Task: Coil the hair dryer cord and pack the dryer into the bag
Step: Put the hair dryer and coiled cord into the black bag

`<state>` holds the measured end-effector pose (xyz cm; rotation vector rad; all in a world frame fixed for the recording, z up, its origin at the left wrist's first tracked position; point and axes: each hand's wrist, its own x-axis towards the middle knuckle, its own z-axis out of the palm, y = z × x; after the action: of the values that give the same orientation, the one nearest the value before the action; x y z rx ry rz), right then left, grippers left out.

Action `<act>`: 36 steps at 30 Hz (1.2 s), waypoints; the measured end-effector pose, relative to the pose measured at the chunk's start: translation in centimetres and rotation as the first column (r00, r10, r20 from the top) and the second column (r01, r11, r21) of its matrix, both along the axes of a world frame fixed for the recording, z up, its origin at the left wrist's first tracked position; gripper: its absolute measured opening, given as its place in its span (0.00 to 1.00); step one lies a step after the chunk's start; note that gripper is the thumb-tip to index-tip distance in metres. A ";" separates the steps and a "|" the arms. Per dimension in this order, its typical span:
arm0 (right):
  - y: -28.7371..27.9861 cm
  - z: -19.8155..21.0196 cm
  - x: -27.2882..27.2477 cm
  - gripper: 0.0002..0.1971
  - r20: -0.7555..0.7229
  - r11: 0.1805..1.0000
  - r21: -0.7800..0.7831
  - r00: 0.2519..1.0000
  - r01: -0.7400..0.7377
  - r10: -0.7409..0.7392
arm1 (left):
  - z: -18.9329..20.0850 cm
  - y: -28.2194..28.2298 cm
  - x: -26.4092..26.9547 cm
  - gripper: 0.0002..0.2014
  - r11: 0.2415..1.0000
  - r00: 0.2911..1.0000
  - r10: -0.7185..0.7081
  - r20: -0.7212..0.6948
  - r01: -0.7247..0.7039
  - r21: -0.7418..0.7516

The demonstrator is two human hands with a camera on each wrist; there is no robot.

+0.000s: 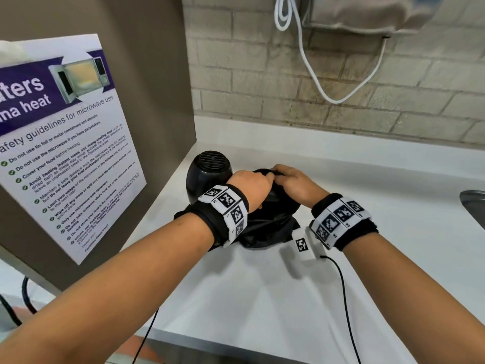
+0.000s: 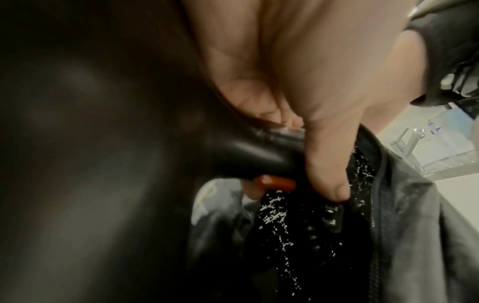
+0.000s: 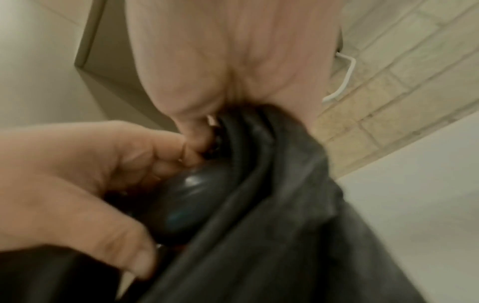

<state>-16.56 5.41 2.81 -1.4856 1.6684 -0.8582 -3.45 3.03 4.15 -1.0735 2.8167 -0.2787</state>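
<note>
Meanwhile, mid-frame, left hand (image 1: pixel 251 185) gripping hair dryer (image 1: pixel 208 171), right hand (image 1: pixel 294 182) pinching black bag (image 1: pixel 265 224) rim on counter (image 1: pixel 367 185).

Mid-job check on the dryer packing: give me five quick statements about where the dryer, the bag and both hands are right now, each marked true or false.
1. The hair dryer lies fully inside the bag. False: its rear vent end sticks out, uncovered.
2. The left hand grips the dryer's handle. True, as the left wrist view shows.
3. The right hand rests flat on the countertop, away from the bag. False: it holds the bag's edge beside the left hand.
4. The bag is black and lies on the white countertop. True.
5. A white cable hangs on the brick wall behind. True.
</note>
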 end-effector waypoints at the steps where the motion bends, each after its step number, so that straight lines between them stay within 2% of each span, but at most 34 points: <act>1: 0.2 0.1 -0.3 0.18 0.047 0.997 0.058 0.997 -0.059 0.057 | 0.0 0.1 0.0 0.25 1.000 1.000 0.020 -0.024 -0.021 -0.005; 2: 0.5 0.1 -0.6 0.26 0.027 0.988 0.100 0.992 -0.121 0.119 | -0.1 0.3 0.0 0.23 0.999 0.997 0.044 -0.055 -0.045 -0.005; 4: 0.7 -0.1 -1.0 0.31 -0.105 0.973 0.111 0.971 -0.202 0.214 | 0.0 0.6 0.1 0.20 0.996 0.991 0.084 -0.107 -0.081 0.027; 6: 0.7 -0.7 -1.2 0.28 -0.260 0.976 0.037 0.941 -0.214 0.216 | 0.7 1.1 0.3 0.19 0.997 0.992 0.063 -0.106 -0.059 0.048; 8: 0.4 -1.2 -1.0 0.22 -0.327 0.978 -0.045 0.928 -0.204 0.179 | 1.6 1.7 1.1 0.20 0.998 0.992 0.021 -0.128 -0.014 0.062; 9: 0.3 -1.3 -1.0 0.21 -0.329 0.978 -0.064 0.929 -0.199 0.168 | 1.9 2.0 1.9 0.19 0.998 0.979 0.003 -0.206 0.011 0.067; 10: 0.2 -1.3 -0.9 0.21 -0.334 0.978 -0.068 0.928 -0.196 0.163 | 2.2 2.4 3.0 0.16 0.997 0.938 -0.010 -0.346 0.035 0.068; 11: 0.1 -1.3 -0.8 0.22 -0.354 0.979 -0.064 0.922 -0.193 0.158 | 2.5 2.5 4.4 0.13 0.998 0.852 -0.010 -0.523 0.039 0.044; 13: 0.0 -1.2 -0.6 0.25 -0.413 0.977 -0.055 0.896 -0.206 0.165 | 2.5 2.1 7.4 0.10 0.997 0.565 0.005 -0.825 -0.066 -0.040; 14: -0.1 -1.2 -0.4 0.26 -0.439 0.975 -0.059 0.883 -0.214 0.167 | 2.2 1.5 8.8 0.10 0.986 0.451 0.032 -0.892 -0.158 -0.044; 15: -0.1 -1.2 -0.3 0.26 -0.459 0.974 -0.062 0.873 -0.218 0.166 | 1.8 0.6 10.1 0.10 0.969 0.406 0.106 -0.908 -0.248 0.002; 16: -0.3 -1.2 -0.1 0.25 -0.473 0.973 -0.067 0.866 -0.221 0.164 | 1.2 -0.5 11.1 0.11 0.942 0.424 0.246 -0.871 -0.317 0.112; 17: -0.4 -1.1 0.0 0.25 -0.483 0.973 -0.069 0.860 -0.222 0.162 | 0.6 -1.5 11.8 0.13 0.892 0.482 0.425 -0.766 -0.368 0.264; 18: -0.6 -1.1 0.1 0.24 -0.493 0.972 -0.068 0.855 -0.224 0.162 | 0.0 -2.1 12.3 0.14 0.818 0.554 0.574 -0.603 -0.412 0.400; 19: -0.7 -1.0 0.3 0.24 -0.501 0.972 -0.065 0.850 -0.224 0.162 | -0.5 -2.6 12.5 0.16 0.747 0.620 0.655 -0.432 -0.443 0.496; 21: -0.9 -1.1 0.5 0.22 -0.501 0.974 -0.070 0.852 -0.216 0.153 | -1.4 -2.7 12.3 0.19 0.655 0.722 0.669 -0.174 -0.463 0.598; 22: -0.9 -1.1 0.7 0.21 -0.488 0.975 -0.083 0.862 -0.204 0.138 | -1.7 -2.6 12.1 0.20 0.623 0.747 0.658 -0.092 -0.472 0.623; 24: -0.9 -1.3 0.8 0.19 -0.457 0.978 -0.110 0.883 -0.180 0.111 | -2.5 -2.8 11.7 0.21 0.576 0.754 0.656 -0.021 -0.482 0.660; 26: -0.8 -1.3 0.6 0.19 -0.453 0.978 -0.125 0.887 -0.168 0.094 | -3.2 -3.2 11.3 0.20 0.509 0.725 0.689 -0.008 -0.475 0.718; 27: -0.7 -1.3 0.4 0.19 -0.457 0.979 -0.128 0.885 -0.160 0.085 | -3.4 -3.4 11.1 0.19 0.501 0.724 0.690 -0.009 -0.468 0.728; 28: -0.5 -1.2 0.1 0.18 -0.462 0.980 -0.129 0.884 -0.152 0.076 | -3.5 -3.5 11.0 0.18 0.526 0.741 0.671 -0.016 -0.461 0.714; 31: 0.1 -1.2 -1.2 0.19 -0.469 0.984 -0.127 0.882 -0.127 0.053 | -3.5 -4.1 10.3 0.13 0.672 0.802 0.589 -0.099 -0.418 0.611; 33: 0.8 -1.2 -2.1 0.20 -0.447 0.985 -0.137 0.894 -0.103 0.031 | -3.0 -4.6 9.8 0.15 0.751 0.822 0.539 -0.185 -0.371 0.546; 36: 1.7 -1.0 -3.3 0.23 -0.370 0.988 -0.152 0.929 -0.040 -0.019 | -1.5 -5.4 9.0 0.20 0.785 0.800 0.540 -0.262 -0.365 0.501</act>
<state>-19.84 7.06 1.83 -1.8555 1.8947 -0.7485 5.57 -2.37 2.69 -1.7982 2.5753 0.6512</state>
